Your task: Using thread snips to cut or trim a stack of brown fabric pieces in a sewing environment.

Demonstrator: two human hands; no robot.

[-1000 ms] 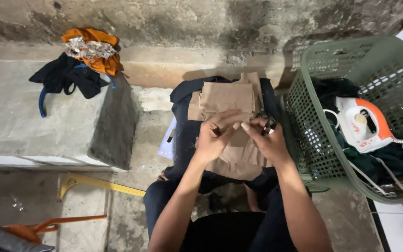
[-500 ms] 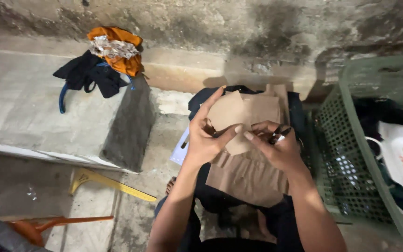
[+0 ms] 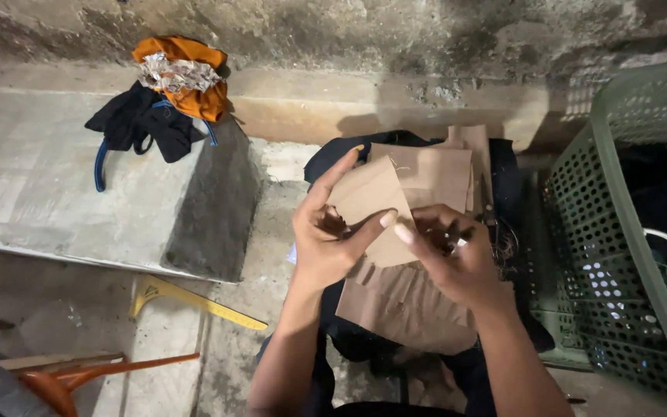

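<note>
Both hands (image 3: 395,247) pinch brown paper piece (image 3: 368,197) edge.

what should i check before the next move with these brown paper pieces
1. Left hand has a grip on the top brown paper piece: ok, thumb and fingers pinch it.
2. Right hand free: not ok, it holds a small dark tool; what kind, cannot tell.
3. Brown paper stack steady on the lap: ok, it lies flat on the dark cloth.
4. Green basket apart from the right elbow: ok, it stands beside it.
5. Yellow set square out of the way: ok, it lies on the floor at left.
</note>
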